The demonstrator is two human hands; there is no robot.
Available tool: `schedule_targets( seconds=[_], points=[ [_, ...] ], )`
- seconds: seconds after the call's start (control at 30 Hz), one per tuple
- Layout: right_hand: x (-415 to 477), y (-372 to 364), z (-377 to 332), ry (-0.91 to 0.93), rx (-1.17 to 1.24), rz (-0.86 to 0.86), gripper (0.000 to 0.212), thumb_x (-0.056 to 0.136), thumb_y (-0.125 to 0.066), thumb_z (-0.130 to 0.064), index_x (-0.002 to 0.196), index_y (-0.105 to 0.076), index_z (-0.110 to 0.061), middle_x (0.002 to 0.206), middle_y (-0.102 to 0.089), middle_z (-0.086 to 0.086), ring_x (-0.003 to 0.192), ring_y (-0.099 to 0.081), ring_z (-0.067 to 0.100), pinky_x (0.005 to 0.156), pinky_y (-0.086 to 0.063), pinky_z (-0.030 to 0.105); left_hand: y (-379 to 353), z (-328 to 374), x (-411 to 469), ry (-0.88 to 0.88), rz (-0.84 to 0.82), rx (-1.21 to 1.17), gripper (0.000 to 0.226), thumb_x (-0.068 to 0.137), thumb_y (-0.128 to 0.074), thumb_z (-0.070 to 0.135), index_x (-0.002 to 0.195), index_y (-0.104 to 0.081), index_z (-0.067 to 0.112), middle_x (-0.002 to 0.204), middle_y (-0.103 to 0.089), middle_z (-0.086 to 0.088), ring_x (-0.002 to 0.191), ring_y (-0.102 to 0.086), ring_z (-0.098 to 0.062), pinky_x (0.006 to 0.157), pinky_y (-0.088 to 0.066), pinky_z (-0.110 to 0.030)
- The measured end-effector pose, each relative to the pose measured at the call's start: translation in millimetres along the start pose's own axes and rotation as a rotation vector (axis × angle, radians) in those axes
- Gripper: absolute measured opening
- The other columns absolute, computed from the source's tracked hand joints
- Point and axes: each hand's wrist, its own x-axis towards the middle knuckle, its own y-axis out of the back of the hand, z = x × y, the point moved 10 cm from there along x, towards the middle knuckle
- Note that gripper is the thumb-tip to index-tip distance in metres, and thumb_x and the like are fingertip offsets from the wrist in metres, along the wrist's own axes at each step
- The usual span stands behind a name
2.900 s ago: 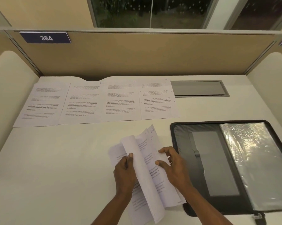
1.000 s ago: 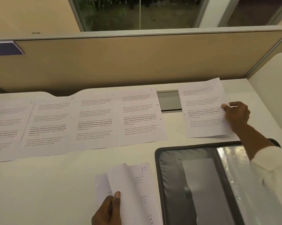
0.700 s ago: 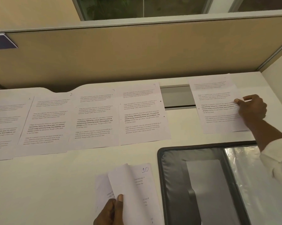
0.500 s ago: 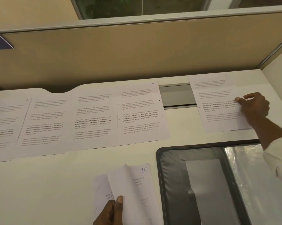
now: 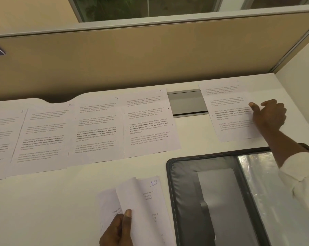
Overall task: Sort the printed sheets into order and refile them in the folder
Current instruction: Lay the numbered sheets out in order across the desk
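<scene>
sorting about midway. sheets 1-4 in row, upper left to centre of counter. your right hand on fifth sheet, upper right; grip pinching or pressing, cannot tell. left hand grip holds unsorted stack, bottom centre. folder open lower right, seemingly nothing refiled.

Four printed sheets are lying in the far row, numbered 1 to 4 from the left. A fifth sheet is sitting alone at the far right. The near stack is showing at least three leaves, the rest not countable. One folder is lying open near right. Two hands are working, left hand and right hand. One grey hatch is sitting in the bench.
</scene>
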Motion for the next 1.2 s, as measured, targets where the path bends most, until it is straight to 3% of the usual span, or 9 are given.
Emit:
schedule_targets(
  seconds=[0.1, 0.2, 0.37, 0.43, 0.63, 0.73, 0.87, 1.07, 1.2],
  points=[
    [-41.2, 9.9, -25.2, 0.147, 0.075, 0.045, 0.053, 0.098, -0.064, -0.056, 0.121, -0.062, -0.008, 0.126, -0.057, 0.027, 0.122, -0.051, 0.048, 0.101, -0.045, 0.059, -1.1, -11.0, -4.7, 0.109, -0.029, -0.094, 0.037, 0.100, -0.068, 0.029, 0.064, -0.071, 0.019, 0.051, -0.061, -0.004, 0.052, -0.053, -0.014, 0.061, -0.042, -0.028],
    [-115.5, 19.7, -58.0, 0.308, 0.290, 0.026, 0.039, 0.098, -0.069, -0.046, 0.116, -0.064, -0.012, 0.116, -0.059, 0.018, 0.111, -0.057, 0.040, 0.091, -0.050, 0.051, 0.8, -16.9, -8.9, 0.197, -0.057, -0.210, 0.041, 0.102, -0.064, 0.035, 0.065, -0.070, 0.019, 0.058, -0.067, -0.004, 0.057, -0.053, -0.013, 0.067, -0.039, -0.033],
    [-291.7, 27.5, -98.5, 0.333, 0.632, -0.341, 0.007, 0.097, -0.077, -0.029, 0.098, -0.071, -0.025, 0.098, -0.072, -0.012, 0.083, -0.069, 0.010, 0.076, -0.057, 0.033, 0.3, -16.9, -17.6, 0.237, -0.118, -0.282, 0.056, 0.105, -0.056, 0.048, 0.075, -0.057, 0.001, 0.066, -0.059, -0.009, 0.067, -0.051, -0.015, 0.070, -0.035, -0.033],
    [-363.9, 21.8, -102.4, 0.303, 0.697, -0.532, 0.006, 0.096, -0.078, -0.028, 0.097, -0.072, -0.028, 0.092, -0.075, -0.015, 0.082, -0.070, 0.010, 0.075, -0.060, 0.032, -0.4, -16.1, -23.3, 0.266, -0.134, -0.339, 0.060, 0.105, -0.054, 0.051, 0.077, -0.053, -0.002, 0.069, -0.054, -0.004, 0.069, -0.048, -0.015, 0.071, -0.033, -0.034],
    [-497.6, -11.1, -75.9, 0.128, 0.759, -0.867, 0.055, 0.079, -0.063, -0.083, 0.116, -0.063, -0.041, 0.103, -0.073, -0.017, 0.097, -0.072, 0.011, 0.084, -0.064, 0.042, 4.5, -2.8, -31.5, 0.224, -0.127, -0.359, 0.059, 0.109, -0.049, 0.046, 0.073, -0.049, 0.000, 0.062, -0.051, -0.002, 0.060, -0.045, -0.014, 0.064, -0.035, -0.030],
    [-519.0, -9.2, -69.8, 0.100, 0.735, -0.878, 0.054, 0.082, -0.061, -0.078, 0.123, -0.054, -0.043, 0.111, -0.070, -0.020, 0.104, -0.070, 0.011, 0.088, -0.062, 0.028, 10.7, 4.2, -30.4, 0.167, -0.099, -0.302, 0.054, 0.109, -0.052, 0.043, 0.066, -0.035, 0.014, 0.056, -0.036, 0.007, 0.056, -0.032, -0.010, 0.062, -0.026, -0.031],
    [-518.3, -1.3, -65.4, 0.088, 0.699, -0.863, 0.081, 0.069, -0.056, -0.097, 0.129, -0.050, -0.043, 0.122, -0.065, -0.022, 0.106, -0.070, 0.008, 0.076, -0.056, 0.012, 15.6, 11.7, -29.0, 0.084, -0.086, -0.249, 0.055, 0.107, -0.056, 0.041, 0.063, -0.034, 0.017, 0.051, -0.035, 0.014, 0.051, -0.031, -0.005, 0.053, -0.028, -0.019],
    [-482.9, 8.6, -48.7, 0.079, 0.641, -0.825, 0.049, 0.087, -0.086, -0.025, 0.124, -0.054, -0.034, 0.108, -0.073, -0.013, 0.091, -0.073, 0.007, 0.072, -0.061, 0.023, 23.0, 2.1, -26.8, 0.070, -0.116, -0.249, 0.059, 0.104, -0.062, 0.047, 0.068, -0.032, 0.010, 0.059, -0.032, 0.001, 0.057, -0.029, -0.013, 0.059, -0.027, -0.030],
    [-474.0, 1.1, -35.2, 0.084, 0.551, -0.817, 0.052, 0.084, -0.088, -0.014, 0.121, -0.056, -0.030, 0.103, -0.074, -0.010, 0.084, -0.073, 0.004, 0.065, -0.060, 0.021, 27.9, 1.3, -27.8, 0.054, -0.129, -0.245, 0.060, 0.101, -0.068, 0.045, 0.070, -0.029, 0.011, 0.062, -0.029, 0.000, 0.061, -0.026, -0.016, 0.063, -0.025, -0.032]
  ],
)
